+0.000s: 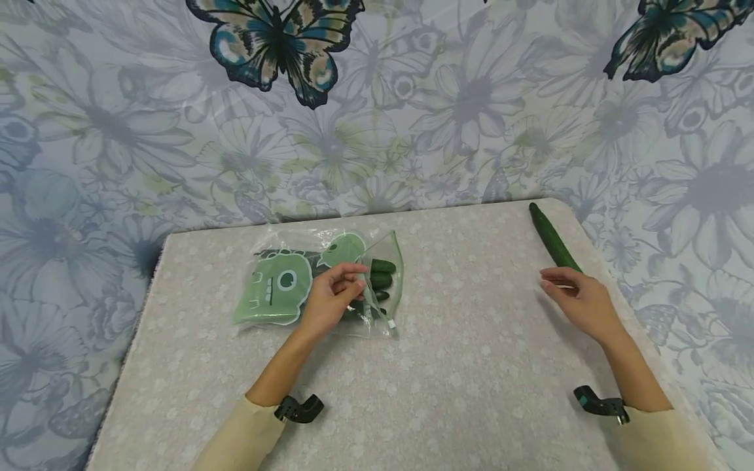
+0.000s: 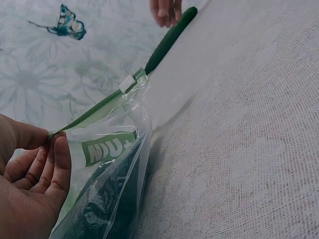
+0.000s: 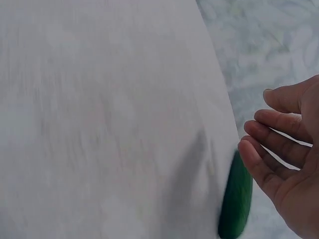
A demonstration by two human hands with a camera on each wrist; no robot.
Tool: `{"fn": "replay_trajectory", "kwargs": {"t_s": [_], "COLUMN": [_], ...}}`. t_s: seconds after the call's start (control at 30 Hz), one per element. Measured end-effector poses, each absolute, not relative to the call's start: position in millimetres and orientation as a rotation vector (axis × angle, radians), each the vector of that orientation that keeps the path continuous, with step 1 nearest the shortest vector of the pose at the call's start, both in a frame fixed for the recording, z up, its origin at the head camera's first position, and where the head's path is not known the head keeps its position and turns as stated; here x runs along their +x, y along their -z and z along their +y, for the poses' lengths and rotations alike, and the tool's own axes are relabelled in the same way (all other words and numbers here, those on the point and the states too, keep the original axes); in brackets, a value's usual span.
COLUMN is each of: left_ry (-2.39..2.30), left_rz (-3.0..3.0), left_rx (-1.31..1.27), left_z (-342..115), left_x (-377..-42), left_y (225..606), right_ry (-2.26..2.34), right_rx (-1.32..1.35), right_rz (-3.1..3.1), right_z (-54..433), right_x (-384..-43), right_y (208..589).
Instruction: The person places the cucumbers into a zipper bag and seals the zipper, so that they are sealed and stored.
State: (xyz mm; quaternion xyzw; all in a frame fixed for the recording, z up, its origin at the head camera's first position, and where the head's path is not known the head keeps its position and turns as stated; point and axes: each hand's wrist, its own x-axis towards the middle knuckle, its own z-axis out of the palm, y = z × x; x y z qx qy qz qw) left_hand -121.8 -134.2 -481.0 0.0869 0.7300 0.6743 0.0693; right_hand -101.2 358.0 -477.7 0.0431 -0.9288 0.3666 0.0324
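A clear zip bag (image 1: 271,288) with green cartoon prints lies on the table, and several cucumbers (image 1: 383,281) show through it near its mouth. My left hand (image 1: 332,297) pinches the bag's edge between thumb and fingers; in the left wrist view the green zip strip (image 2: 94,109) runs from those fingertips to a white slider (image 2: 127,83). One loose cucumber (image 1: 554,239) lies by the table's right edge. Just over its near end is my right hand (image 1: 580,304), holding nothing, its fingers relaxed and slightly bent. The right wrist view shows the fingertips overlapping the cucumber (image 3: 236,199).
A pale patterned cloth covers the table (image 1: 459,340). Behind and beside it hangs a floral backdrop (image 1: 471,118) with butterflies. Black wrist cameras sit on both forearms, the left camera (image 1: 300,409) low over the cloth.
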Motion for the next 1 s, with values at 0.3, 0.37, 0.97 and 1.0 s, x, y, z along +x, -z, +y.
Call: {"fn": "replay_trajectory", "kwargs": {"t_s": [0.3, 0.37, 0.97, 1.0], "left_ry": [-2.024, -2.022, -1.994, -1.991], "left_rz": [2.211, 2.211, 2.261, 2.263], "left_rx": [0.251, 0.251, 0.223, 0.223], "left_z": [-134.3, -134.2, -132.2, -132.4], "left_x": [-121.7, -121.6, -120.8, -121.0], "left_y": [482.5, 482.6, 480.1, 479.8], "right_ry": [-0.743, -0.715, -0.664, -0.669], "right_rx": [0.036, 0.028, -0.084, -0.089], "right_rz": [-2.976, -3.006, -3.076, -3.076], "right_z": [406.4, 410.0, 423.0, 422.5], "right_x": [-91.3, -91.6, -99.0, -99.5], "right_y": [474.4, 477.3, 498.3, 497.8]}}
